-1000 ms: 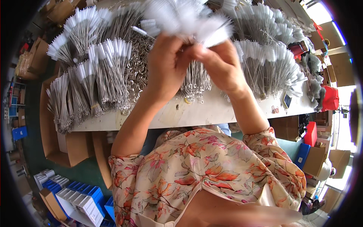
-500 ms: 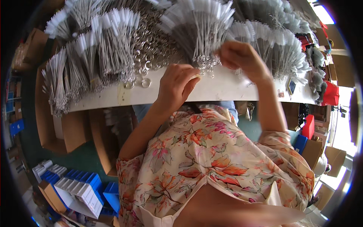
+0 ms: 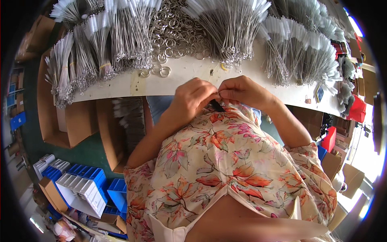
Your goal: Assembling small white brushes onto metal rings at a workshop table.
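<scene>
My left hand (image 3: 195,94) and my right hand (image 3: 246,92) meet fingertip to fingertip just in front of the table edge. Both are closed in a pinch, and whatever lies between the fingers is too small to make out. Beyond them lies a large bundle of straw-cleaning brushes (image 3: 238,34), its looped wire ends towards me and its white bristles away. A small yellow piece (image 3: 223,66) shows at the bundle's near end. Left of that bundle is a heap of metal split rings (image 3: 173,38), with a few loose rings (image 3: 164,71) near the edge.
More brush bundles (image 3: 131,36) stand left on the white table (image 3: 183,68), and others (image 3: 302,52) lie right. Below the table at left are cardboard boxes (image 3: 82,125). Blue and white plastic bins (image 3: 82,189) stand farther down. A red container (image 3: 356,109) is at far right.
My right hand has come from the brush bundle's looped ends down and left to meet my left hand. Both hands now pinch together in front of the table edge. The view has shifted slightly.
</scene>
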Demonstrator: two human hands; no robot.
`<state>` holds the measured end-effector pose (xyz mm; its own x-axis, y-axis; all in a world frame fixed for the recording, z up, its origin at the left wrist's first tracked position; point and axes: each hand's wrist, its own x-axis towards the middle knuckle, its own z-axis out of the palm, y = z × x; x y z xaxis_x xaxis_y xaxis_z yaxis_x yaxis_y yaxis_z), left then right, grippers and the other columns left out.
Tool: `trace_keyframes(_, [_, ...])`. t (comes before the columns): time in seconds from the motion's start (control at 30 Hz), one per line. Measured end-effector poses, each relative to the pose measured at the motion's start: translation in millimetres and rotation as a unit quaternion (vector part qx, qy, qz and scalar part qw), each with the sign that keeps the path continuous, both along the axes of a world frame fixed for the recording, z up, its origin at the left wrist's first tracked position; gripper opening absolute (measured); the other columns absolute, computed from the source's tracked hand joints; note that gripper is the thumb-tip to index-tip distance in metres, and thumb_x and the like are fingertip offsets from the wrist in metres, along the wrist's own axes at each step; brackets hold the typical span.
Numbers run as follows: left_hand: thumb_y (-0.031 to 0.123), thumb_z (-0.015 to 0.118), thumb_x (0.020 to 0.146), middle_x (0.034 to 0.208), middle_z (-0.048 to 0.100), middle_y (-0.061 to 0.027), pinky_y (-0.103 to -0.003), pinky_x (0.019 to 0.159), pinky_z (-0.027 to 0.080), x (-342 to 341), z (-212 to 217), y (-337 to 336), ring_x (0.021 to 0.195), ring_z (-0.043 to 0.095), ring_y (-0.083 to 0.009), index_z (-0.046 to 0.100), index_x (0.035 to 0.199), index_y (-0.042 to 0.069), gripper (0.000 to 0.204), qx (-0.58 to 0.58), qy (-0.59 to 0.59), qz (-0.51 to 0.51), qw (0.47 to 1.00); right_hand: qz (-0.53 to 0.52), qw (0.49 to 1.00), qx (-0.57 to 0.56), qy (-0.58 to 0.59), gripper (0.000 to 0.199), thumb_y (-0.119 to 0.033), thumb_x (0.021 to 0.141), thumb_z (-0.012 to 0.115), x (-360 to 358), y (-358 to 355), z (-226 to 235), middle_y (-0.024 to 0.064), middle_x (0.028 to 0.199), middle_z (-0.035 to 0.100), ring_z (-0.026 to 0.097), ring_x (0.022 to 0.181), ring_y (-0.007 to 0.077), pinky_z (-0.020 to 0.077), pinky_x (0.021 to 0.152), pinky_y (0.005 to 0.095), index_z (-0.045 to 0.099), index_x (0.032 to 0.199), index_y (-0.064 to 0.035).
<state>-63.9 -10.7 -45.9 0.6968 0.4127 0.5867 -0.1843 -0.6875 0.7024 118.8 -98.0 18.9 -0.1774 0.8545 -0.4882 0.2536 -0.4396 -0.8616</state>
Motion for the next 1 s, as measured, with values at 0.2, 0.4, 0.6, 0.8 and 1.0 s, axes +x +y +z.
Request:
trace_keyframes(0.2, [0.014, 0.069, 0.068, 0.084, 0.058, -0.0019, -0.035, 0.076, 0.042, -6.1, 38.7, 60.3, 0.085, 0.053, -0.0195, 0.063, 0.078, 0.01, 0.013, 0.277, 0.106, 0.118, 0.948, 0.045, 0.985, 0.069, -0.15, 0.013, -0.015, 0.083, 0.058, 25.6, -0.7, 3.4, 0.0045, 0.08, 0.065, 0.059, 0.063, 0.012, 0.0466, 0.057, 0.0274, 0.066, 0.09, -0.0073])
trace_keyframes(0.4, [0.01, 0.074, 0.062, 0.089, 0.056, 0.0016, -0.034, 0.079, 0.036, -15.1, 19.9, 104.9, 0.092, 0.05, -0.018, 0.064, 0.077, 0.01, 0.017, 0.324, 0.329, 0.151, 0.874, 0.124, 0.784, 0.243, -0.557, 0.012, -0.013, 0.084, 0.057, 22.6, -7.4, -28.0, 0.0067, 0.073, 0.064, 0.062, 0.063, 0.0228, 0.0491, 0.058, 0.0333, 0.063, 0.082, -0.0027])
trace_keyframes(0.6, [0.016, 0.074, 0.067, 0.073, 0.059, 0.0004, -0.03, 0.066, 0.039, -8.0, 35.9, 120.1, 0.069, 0.052, -0.0146, 0.063, 0.068, 0.009, 0.013, 0.211, 0.167, 0.172, 0.948, -0.102, 0.932, 0.263, -0.227, 0.013, -0.012, 0.082, 0.059, 6.7, 17.0, -6.2, 0.0076, 0.071, 0.063, 0.06, 0.06, 0.0197, 0.0482, 0.057, 0.0308, 0.063, 0.083, -0.0003])
trace_keyframes(0.8, [0.016, 0.064, 0.083, 0.072, 0.06, -0.0024, -0.02, 0.051, 0.04, 15.3, 56.8, 89.0, 0.055, 0.049, -0.0064, 0.062, 0.081, 0.002, 0.014, -0.215, -0.011, 0.19, 0.958, -0.172, 0.955, 0.237, -0.052, 0.016, -0.015, 0.087, 0.057, -6.2, 50.9, 33.8, 0.005, 0.076, 0.062, 0.058, 0.068, 0.0096, 0.0473, 0.061, 0.0244, 0.064, 0.089, -0.0005])
trace_keyframes(1.0, [0.015, 0.059, 0.087, 0.075, 0.06, -0.0048, -0.02, 0.05, 0.042, 35.6, 61.0, 44.0, 0.058, 0.053, -0.0079, 0.061, 0.089, 0.0, 0.015, -0.494, -0.166, 0.073, 0.851, -0.232, 0.904, 0.359, 0.02, 0.013, -0.013, 0.082, 0.064, -30.0, 54.5, 28.8, 0.0091, 0.092, 0.061, 0.06, 0.082, 0.0174, 0.0484, 0.074, 0.028, 0.065, 0.086, -0.0009])
